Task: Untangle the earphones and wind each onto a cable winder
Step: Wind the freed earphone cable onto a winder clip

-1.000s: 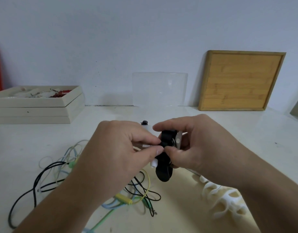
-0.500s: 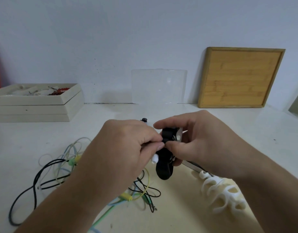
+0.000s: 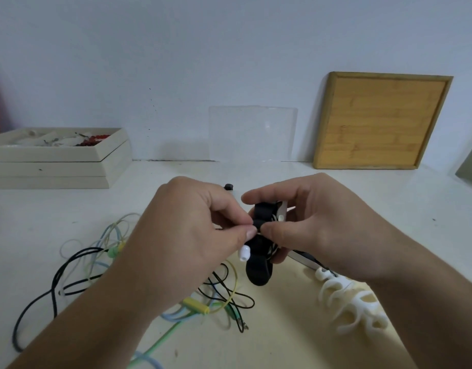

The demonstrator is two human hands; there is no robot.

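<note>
**White earphone nearly wound onto the black winder**

A black winder (image 3: 258,265) is held above the table (image 3: 282,328) between both hands. It is gripped by the right hand (image 3: 309,225), fingers curled round its upper half, with white cord visible wrapped on it. A white earbud (image 3: 244,253) and its cord are pinched by the left hand (image 3: 192,235) right at the winder's edge. Compared with a second ago, the two thumbs are drawn closer together and the hands are raised slightly (the earbud now sits tight against the winder), so the last of this cord is judged to be getting tucked in.

The tangle (image 3: 139,278) of black, green, yellow and blue cords is left on the table below the left hand, not yet sorted. A white winder (image 3: 349,304) lies unused under the right wrist.

Further back on the left, stacked trays (image 3: 69,166) are seen; small pale items and something red lie in the top one, too small to identify. A clear sheet (image 3: 253,134) and a wooden board (image 3: 381,121) are leaned on the wall.
</note>
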